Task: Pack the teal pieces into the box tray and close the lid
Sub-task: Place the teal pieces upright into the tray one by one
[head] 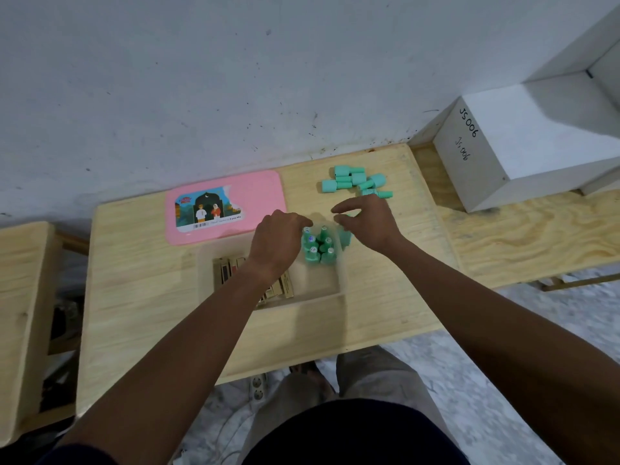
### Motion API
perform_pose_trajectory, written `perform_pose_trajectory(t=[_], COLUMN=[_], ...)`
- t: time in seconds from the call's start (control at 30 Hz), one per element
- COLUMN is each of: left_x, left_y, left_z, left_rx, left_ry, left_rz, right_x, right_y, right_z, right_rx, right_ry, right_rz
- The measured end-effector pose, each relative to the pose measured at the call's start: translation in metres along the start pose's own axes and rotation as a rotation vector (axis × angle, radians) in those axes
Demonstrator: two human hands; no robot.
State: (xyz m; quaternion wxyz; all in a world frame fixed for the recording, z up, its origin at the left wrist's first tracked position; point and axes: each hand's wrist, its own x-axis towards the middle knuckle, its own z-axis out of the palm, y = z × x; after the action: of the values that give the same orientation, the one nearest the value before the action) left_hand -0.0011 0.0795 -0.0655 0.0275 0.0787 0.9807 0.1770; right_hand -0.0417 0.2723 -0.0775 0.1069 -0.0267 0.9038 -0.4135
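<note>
A translucent box tray (pixel 302 298) sits mid-table. Several teal pieces (pixel 318 246) stand upright in its far right corner. My left hand (pixel 276 245) hovers over the tray, back up, with its curled fingertips against the leftmost standing piece; its grip is hidden. My right hand (pixel 367 226) is just beyond the tray's right corner, thumb and fingers pinching a teal piece (pixel 346 238) that shows below the thumb. A pile of loose teal pieces (pixel 355 181) lies at the far right of the table. The pink lid (pixel 255 196) lies flat behind the tray.
Gold-brown cartons (pixel 223 271) fill the tray's left part. The wooden table (pixel 141 297) stands against a white wall. A white box marked JS006 (pixel 523 152) sits on a plywood bench to the right. A lower wooden stand (pixel 23 297) is at the left.
</note>
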Motion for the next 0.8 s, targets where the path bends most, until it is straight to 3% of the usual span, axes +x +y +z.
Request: perform_pose_trajectory(t=[0.1,0.3,0.4,0.63,0.8], left_x=[0.005,0.026,0.044,0.1,0.123], left_y=[0.005,0.031,0.042,0.057,0.065], left_z=[-0.003,-0.003,0.003,0.031,0.048], left_rx=[0.033,-0.074,-0.063,0.012,0.052], left_ry=[0.034,0.023,-0.063,-0.33,-0.451], left_rz=[-0.029,-0.027,-0.033,-0.249,-0.355], right_x=[-0.005,-0.009,0.0,0.043,0.069], right_y=[0.016,0.039,0.043,0.059,0.071], right_z=[-0.007,-0.004,-0.001,-0.026,-0.039], right_rx=[-0.057,-0.209,-0.217,-0.305,-0.427], right_ry=[0.076,0.004,0.019,0.162,0.14], right_rz=[0.073,0.132,0.148,0.167,0.151])
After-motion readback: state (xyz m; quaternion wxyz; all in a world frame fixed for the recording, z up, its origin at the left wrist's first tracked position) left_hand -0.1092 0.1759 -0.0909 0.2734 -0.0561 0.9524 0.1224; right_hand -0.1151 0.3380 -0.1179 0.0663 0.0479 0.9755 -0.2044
